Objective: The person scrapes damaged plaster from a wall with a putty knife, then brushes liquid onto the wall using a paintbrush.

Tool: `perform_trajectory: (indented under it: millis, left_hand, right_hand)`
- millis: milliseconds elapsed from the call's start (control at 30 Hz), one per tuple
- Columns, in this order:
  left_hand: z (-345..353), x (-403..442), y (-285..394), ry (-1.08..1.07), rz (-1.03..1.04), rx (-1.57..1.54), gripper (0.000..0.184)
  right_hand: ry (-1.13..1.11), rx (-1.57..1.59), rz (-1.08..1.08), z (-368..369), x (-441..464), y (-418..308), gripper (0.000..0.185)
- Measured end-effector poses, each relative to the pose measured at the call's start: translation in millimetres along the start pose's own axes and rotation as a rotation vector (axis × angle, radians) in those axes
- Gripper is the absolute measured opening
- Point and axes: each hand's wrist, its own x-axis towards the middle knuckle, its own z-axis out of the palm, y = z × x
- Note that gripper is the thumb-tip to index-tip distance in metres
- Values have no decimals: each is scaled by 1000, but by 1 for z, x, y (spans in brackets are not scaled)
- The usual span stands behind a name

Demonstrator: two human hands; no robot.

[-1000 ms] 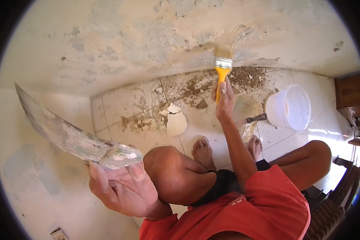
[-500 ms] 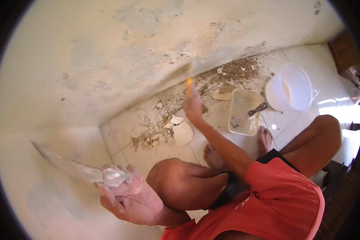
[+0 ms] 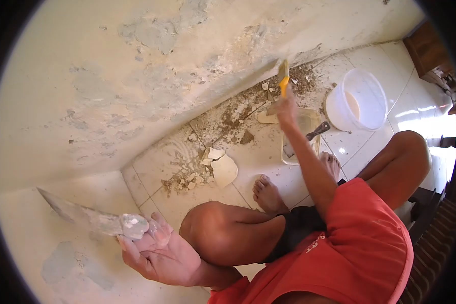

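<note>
My left hand (image 3: 164, 253), at the lower left, is palm up and closed on a plaster-smeared blade (image 3: 81, 213). It is long, tapers to a point at the left, and has a whitish lump at the hand end. Its exact kind is unclear. My right hand (image 3: 287, 109) grips a yellow-handled brush (image 3: 284, 81) low by the wall (image 3: 177, 66). The pale brush head is at the wall's foot; I cannot tell whether it touches. Patches of paint have peeled from the wall, leaving grey, rough areas.
Rubble (image 3: 233, 119) and a large paint flake (image 3: 224, 170) lie along the wall's foot. Beneath my right forearm is a shallow tray (image 3: 291, 161) with a dark-handled scraper (image 3: 317, 130). A translucent bucket (image 3: 334, 106) stands beside it. Brown furniture (image 3: 433, 53) is at the far right.
My right hand has moved right along the wall with the brush, over the tray's far end. My left hand still holds the blade. The view has shifted slightly.
</note>
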Motion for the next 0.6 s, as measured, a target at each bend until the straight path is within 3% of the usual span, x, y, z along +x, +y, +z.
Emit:
perform_trajectory:
  millis: [33, 67, 100, 133, 200, 267, 300, 333, 367, 433, 500, 567, 600]
  left_hand:
    - [-1, 0, -1, -2, -1, 0, 23]
    - [-2, 1, -2, 11, -6, 13, 24]
    - [-2, 2, -3, 23, -10, 25, 25]
    - [0, 1, -3, 16, -7, 25, 25]
    - [5, -3, -3, 65, 22, 64, 26]
    - [5, -2, -2, 43, 17, 61, 27]
    - [4, -2, -2, 18, 13, 55, 27]
    - [4, -3, -1, 16, 12, 54, 27]
    - [5, -4, 0, 64, 12, 70, 26]
    - [5, -1, 1, 101, 9, 78, 25]
    - [3, -1, 1, 25, 12, 39, 22]
    - [10, 0, 0, 73, 10, 33, 22]
    - [13, 0, 0, 127, 9, 37, 21]
  right_hand:
    - [17, 366, 91, 19, -4, 18, 36]
    - [-100, 352, 228, 33, -16, 16, 32]
    - [-218, 338, 364, 49, -31, 13, 42]
    - [-284, 176, 165, 72, -37, 48, 44]
    - [-449, 82, -16, 114, -52, 127, 39]
    - [-553, 147, 2, 115, -71, 130, 33]
    - [-564, -86, -197, 102, -78, 103, 30]
    - [-566, -320, -398, 92, -80, 87, 38]
    - [-633, -426, -206, 78, -61, 84, 63]
    - [-396, -546, -232, 37, -31, 41, 59]
    - [-380, -160, -91, -8, 31, 67, 58]
    - [-116, -213, -63, -28, 17, -13, 49]
    - [-114, -211, -65, -27, 17, -19, 49]
